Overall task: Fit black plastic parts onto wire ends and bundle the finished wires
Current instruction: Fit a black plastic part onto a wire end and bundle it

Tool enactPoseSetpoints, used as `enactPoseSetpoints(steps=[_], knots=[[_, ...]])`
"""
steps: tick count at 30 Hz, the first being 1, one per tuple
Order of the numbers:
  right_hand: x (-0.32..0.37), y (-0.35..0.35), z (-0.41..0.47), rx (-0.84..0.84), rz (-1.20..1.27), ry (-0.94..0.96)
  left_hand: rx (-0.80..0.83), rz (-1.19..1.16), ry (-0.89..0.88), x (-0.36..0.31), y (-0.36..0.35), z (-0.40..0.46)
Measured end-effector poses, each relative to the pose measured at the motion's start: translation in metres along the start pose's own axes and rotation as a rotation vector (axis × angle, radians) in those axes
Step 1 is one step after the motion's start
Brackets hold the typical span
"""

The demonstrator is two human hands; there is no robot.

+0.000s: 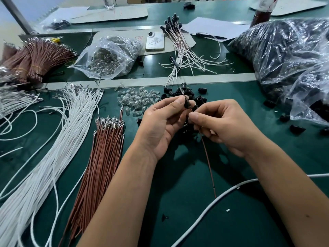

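My left hand [160, 122] pinches a small black plastic part [187, 104] between thumb and fingers. A brown wire [207, 157] runs through that part, its metal tip sticking out above. My right hand [226, 125] pinches the wire just below the part, and the rest of it hangs down toward me. Loose black parts [178, 93] lie in a pile behind and under my hands. Brown wires [105, 148] and white wires [62, 139] with metal terminals lie spread at the left. Finished wires with black ends [179, 45] lie further back.
Small clear glass bulbs [137, 100] lie heaped left of the black parts. A clear bag of bulbs [110, 56], a phone [154, 41], tied brown bundles [41, 57] and a big bag of black parts [288, 50] sit behind. A thick white cable [222, 195] crosses the near right.
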State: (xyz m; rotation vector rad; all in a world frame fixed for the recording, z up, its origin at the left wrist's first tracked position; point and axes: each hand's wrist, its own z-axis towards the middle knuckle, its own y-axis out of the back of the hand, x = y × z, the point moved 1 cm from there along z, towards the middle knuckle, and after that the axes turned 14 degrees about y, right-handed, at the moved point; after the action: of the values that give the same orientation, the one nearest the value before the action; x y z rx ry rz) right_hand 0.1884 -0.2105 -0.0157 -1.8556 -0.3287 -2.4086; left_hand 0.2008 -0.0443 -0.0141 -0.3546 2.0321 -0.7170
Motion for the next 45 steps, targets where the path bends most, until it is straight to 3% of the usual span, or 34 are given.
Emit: enactPoseSetpoints(steps=[8,45], knots=[[0.0024,-0.0004,0.0004,-0.032,0.033,0.002,0.064,0.001,0.018,-0.0032,0.0039,0.0009],[0.0029,-0.0052,-0.0002,-0.003,0.077,0.045,0.067,0.032,-0.067,-0.0018,0.0001,-0.0038]])
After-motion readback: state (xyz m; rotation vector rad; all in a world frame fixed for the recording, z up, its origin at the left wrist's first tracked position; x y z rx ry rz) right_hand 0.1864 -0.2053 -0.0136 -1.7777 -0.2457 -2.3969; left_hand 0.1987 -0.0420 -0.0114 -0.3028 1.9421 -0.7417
